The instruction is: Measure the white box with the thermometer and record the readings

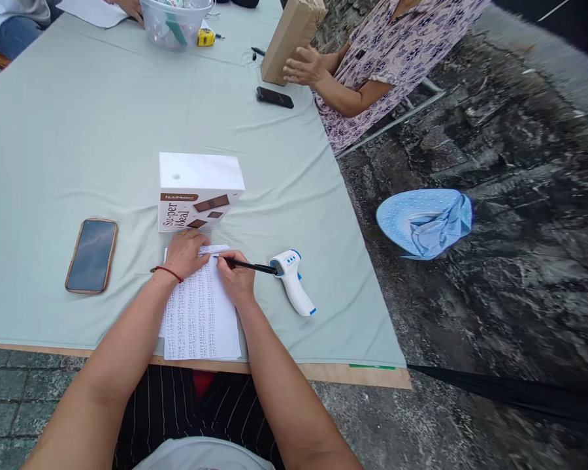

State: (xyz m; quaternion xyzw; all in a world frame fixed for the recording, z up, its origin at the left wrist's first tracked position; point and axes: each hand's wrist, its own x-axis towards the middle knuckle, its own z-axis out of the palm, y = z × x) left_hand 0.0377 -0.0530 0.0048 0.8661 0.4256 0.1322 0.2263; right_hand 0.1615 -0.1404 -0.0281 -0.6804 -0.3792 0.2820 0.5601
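My right hand (238,282) grips a black pen (255,266). The pen's tip end is near the top of a stack of white paper sheets (225,326) covered with rows of small handwriting. Lying on the upper left of the paper, my left hand (185,253) has a red cord round its wrist. Just beyond it stands a white NutriMotion Super Meal box (200,173), close to the fingertips. To the right of the pen lies a white and blue infrared thermometer (294,281). A smartphone (92,256) with a brown edge rests to the left of my left arm.
A pale green cloth (78,156) covers the table. At the far side are a clear plastic basket (176,23), a yellow tape measure (206,37), a cardboard box (291,42) and a black phone (274,98). Two people sit around it. A blue hat (426,222) lies on the ground.
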